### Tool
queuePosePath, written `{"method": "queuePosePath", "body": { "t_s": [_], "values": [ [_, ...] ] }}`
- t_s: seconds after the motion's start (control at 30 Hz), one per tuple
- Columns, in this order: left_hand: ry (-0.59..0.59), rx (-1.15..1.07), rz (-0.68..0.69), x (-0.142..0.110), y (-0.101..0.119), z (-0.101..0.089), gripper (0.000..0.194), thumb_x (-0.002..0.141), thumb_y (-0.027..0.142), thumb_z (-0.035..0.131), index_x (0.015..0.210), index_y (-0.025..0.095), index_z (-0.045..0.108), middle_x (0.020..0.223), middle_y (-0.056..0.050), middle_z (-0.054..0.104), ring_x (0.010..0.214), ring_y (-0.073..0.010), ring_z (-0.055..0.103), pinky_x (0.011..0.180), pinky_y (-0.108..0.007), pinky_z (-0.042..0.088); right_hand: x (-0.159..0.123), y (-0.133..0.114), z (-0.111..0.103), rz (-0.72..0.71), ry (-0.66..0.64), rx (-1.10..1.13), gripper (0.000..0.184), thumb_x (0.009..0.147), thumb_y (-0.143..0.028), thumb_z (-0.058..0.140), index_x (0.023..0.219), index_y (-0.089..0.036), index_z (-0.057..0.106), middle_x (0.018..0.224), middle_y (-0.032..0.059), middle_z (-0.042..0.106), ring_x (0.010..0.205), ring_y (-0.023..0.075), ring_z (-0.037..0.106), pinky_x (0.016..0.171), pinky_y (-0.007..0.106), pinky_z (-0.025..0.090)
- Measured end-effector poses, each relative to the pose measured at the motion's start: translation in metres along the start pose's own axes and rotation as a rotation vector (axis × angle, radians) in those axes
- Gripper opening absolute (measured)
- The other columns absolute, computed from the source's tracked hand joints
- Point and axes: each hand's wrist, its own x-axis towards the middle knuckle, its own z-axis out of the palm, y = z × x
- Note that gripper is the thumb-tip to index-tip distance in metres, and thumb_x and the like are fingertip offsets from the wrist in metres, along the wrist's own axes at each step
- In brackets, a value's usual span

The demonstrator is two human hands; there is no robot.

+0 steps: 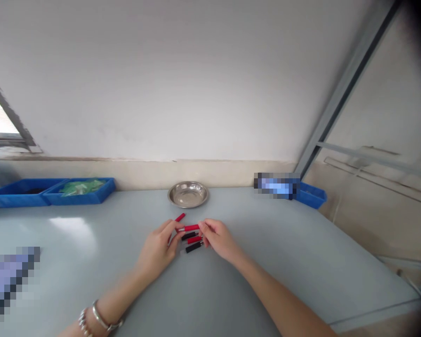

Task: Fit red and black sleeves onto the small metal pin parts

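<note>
Between my two hands is a red pen (191, 228) with a silvery left end, held roughly level above the table. My left hand (160, 244) is closed in a pinch at that silvery end. At the other end, the thumb and fingers of my right hand (218, 238) are shut on the red barrel. Just below lie several more pens, among them a black pen (193, 247) and a red pen (194, 240), partly covered by my fingers. Another red piece (180, 217) shows behind my left fingertips; its left part is hidden.
A round steel dish (188, 194) stands near the wall beyond my hands. Blue trays (101, 193) are at the back left, one holding green plastic. A blue bin (311, 195) and a pixelated device (276, 186) sit back right. Another pixelated object (9, 281) lies front left.
</note>
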Motion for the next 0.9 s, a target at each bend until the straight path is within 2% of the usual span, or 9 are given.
{"method": "queuePosePath", "body": {
  "t_s": [0.17, 0.27, 0.37, 0.47, 0.63, 0.77, 0.9],
  "values": [
    [0.006, 0.007, 0.005, 0.0, 0.0, 0.001, 0.018, 0.084, 0.028, 0.038, 0.087, 0.02, 0.053, 0.074, 0.0, 0.058, 0.062, -0.0118, 0.055, 0.057, -0.021, 0.042, -0.001, -0.001, 0.001, -0.027, 0.014, -0.039, 0.04, 0.086, -0.041, 0.032, 0.055, -0.018, 0.038, 0.047, -0.0033, 0.044, 0.048, 0.0083, 0.044, 0.053, 0.021, 0.035],
    [0.013, 0.016, -0.009, 0.0, 0.001, 0.0, 0.019, 0.084, 0.03, 0.037, 0.087, 0.02, 0.054, 0.075, 0.0, 0.059, 0.061, -0.0118, 0.055, 0.057, -0.022, 0.042, 0.0, 0.0, 0.0, -0.029, 0.025, -0.02, 0.035, 0.085, -0.042, 0.034, 0.061, -0.018, 0.042, 0.048, -0.0041, 0.044, 0.047, 0.0084, 0.044, 0.052, 0.021, 0.035],
    [0.022, 0.04, -0.066, 0.001, 0.0, -0.001, 0.02, 0.084, 0.032, 0.037, 0.087, 0.021, 0.053, 0.076, 0.0, 0.06, 0.06, -0.0119, 0.055, 0.057, -0.022, 0.041, 0.004, 0.002, -0.007, -0.022, 0.1, 0.009, 0.024, 0.083, -0.04, 0.038, 0.077, -0.019, 0.045, 0.049, -0.0055, 0.044, 0.045, 0.009, 0.043, 0.049, 0.02, 0.034],
    [-0.007, 0.083, -0.14, 0.003, -0.005, -0.002, 0.02, 0.084, 0.032, 0.037, 0.086, 0.021, 0.053, 0.079, 0.0, 0.062, 0.061, -0.0127, 0.056, 0.057, -0.023, 0.041, 0.007, 0.005, -0.016, -0.016, 0.211, -0.031, 0.018, 0.082, -0.036, 0.039, 0.081, -0.019, 0.044, 0.051, -0.0056, 0.043, 0.046, 0.0098, 0.042, 0.048, 0.021, 0.033],
    [-0.101, 0.153, -0.221, 0.007, -0.014, -0.001, 0.021, 0.083, 0.031, 0.038, 0.085, 0.02, 0.055, 0.086, -0.003, 0.061, 0.071, -0.0171, 0.058, 0.062, -0.026, 0.042, 0.007, 0.008, -0.023, -0.002, 0.315, -0.43, 0.01, 0.078, -0.025, 0.041, 0.078, -0.02, 0.049, 0.06, -0.0018, 0.049, 0.056, 0.0121, 0.045, 0.055, 0.023, 0.033],
    [-0.162, 0.186, -0.23, 0.007, -0.017, -0.001, 0.023, 0.083, 0.029, 0.038, 0.089, 0.018, 0.057, 0.088, -0.006, 0.059, 0.074, -0.0184, 0.058, 0.067, -0.029, 0.042, 0.003, 0.009, -0.021, 0.052, 0.311, -0.704, 0.013, 0.078, -0.024, 0.044, 0.088, -0.019, 0.051, 0.081, 0.0035, 0.053, 0.064, 0.0133, 0.05, 0.058, 0.025, 0.033],
    [-0.195, 0.208, -0.217, 0.007, -0.018, 0.0, 0.024, 0.083, 0.03, 0.038, 0.088, 0.019, 0.058, 0.086, -0.006, 0.058, 0.071, -0.0177, 0.058, 0.067, -0.029, 0.042, 0.002, 0.01, -0.019, 0.154, 0.241, -0.812, 0.018, 0.08, -0.029, 0.046, 0.094, -0.019, 0.05, 0.09, 0.0062, 0.053, 0.066, 0.0147, 0.053, 0.056, 0.025, 0.032]
  ]
}}
